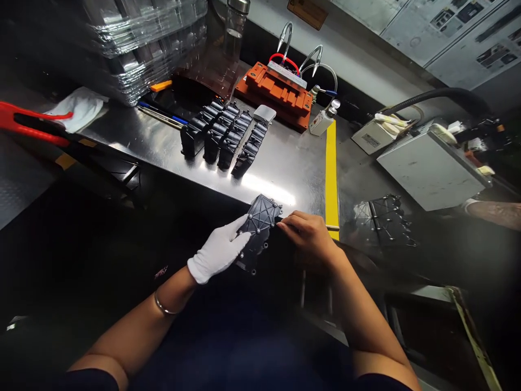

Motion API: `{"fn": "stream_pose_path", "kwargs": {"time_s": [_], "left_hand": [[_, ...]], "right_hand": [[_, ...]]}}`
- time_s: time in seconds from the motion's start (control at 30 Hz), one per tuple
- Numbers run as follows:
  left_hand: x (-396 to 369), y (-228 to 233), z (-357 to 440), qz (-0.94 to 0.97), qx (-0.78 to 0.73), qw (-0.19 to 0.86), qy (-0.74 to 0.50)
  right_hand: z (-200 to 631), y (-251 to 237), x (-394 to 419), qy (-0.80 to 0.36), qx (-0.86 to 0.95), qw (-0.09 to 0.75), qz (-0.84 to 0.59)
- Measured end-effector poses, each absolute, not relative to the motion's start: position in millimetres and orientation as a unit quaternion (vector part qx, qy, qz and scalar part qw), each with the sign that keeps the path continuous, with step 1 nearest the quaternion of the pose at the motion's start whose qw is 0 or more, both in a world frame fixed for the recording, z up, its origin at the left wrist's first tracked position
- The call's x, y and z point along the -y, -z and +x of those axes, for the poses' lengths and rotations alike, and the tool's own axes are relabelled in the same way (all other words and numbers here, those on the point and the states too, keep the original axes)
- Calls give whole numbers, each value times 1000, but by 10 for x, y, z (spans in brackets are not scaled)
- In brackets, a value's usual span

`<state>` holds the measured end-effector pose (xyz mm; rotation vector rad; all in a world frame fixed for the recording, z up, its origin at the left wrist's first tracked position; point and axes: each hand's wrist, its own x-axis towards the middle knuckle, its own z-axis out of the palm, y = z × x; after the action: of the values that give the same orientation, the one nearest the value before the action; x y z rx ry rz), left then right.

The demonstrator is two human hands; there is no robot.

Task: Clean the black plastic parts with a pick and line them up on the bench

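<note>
Our forearms reach up from the bottom edge. The gloved left hand [217, 252] grips a black ribbed cover [258, 231] at frame centre, at the near edge of the steel tabletop [285, 157]; the bare right hand [309, 233] pinches its right side. Above stand rows of black parts [222, 136], then an orange fixture [277, 92].

Gloved left hand [217, 251] and bare right hand [308, 234] grip a black ribbed cover [258, 228], seemingly plastic
</note>
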<state>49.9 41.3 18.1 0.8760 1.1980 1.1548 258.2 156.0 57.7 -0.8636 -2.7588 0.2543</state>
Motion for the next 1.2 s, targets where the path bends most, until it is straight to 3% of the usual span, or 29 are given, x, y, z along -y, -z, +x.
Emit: {"fn": "stream_pose_path", "kwargs": {"time_s": [0.33,0.43,0.53,0.6,0.67,0.77,0.9,0.97,1.07,1.2], "left_hand": [[-412,-136,558,371,-552,562,-491],[-375,-126,495,358,-543,580,-490],[-272,-211,317,369,-523,640,-425],[-203,-295,159,390,-499,697,-337],[-172,-331,5,394,-484,738,-256],[-183,-193,-158,337,-509,743,-274],[-103,192,-123,145,-542,671,-485],[-5,321,6,125,-524,693,-479],[97,389,231,85,-467,752,-457],[49,415,361,-36,-454,719,-525]], "right_hand": [[2394,-361,-1292,38,883,215,-415],[2427,-369,-1303,-61,846,265,-459],[2496,-409,-1320,-231,759,314,-521],[2518,-389,-1276,-397,706,258,-527],[2509,-301,-1180,-587,628,150,-488],[2465,-77,-972,-757,460,105,-453],[2380,203,-699,-758,350,263,-483],[2317,291,-604,-736,343,322,-488],[2227,396,-505,-727,357,343,-476],[2212,617,-337,-747,296,327,-497]]}}
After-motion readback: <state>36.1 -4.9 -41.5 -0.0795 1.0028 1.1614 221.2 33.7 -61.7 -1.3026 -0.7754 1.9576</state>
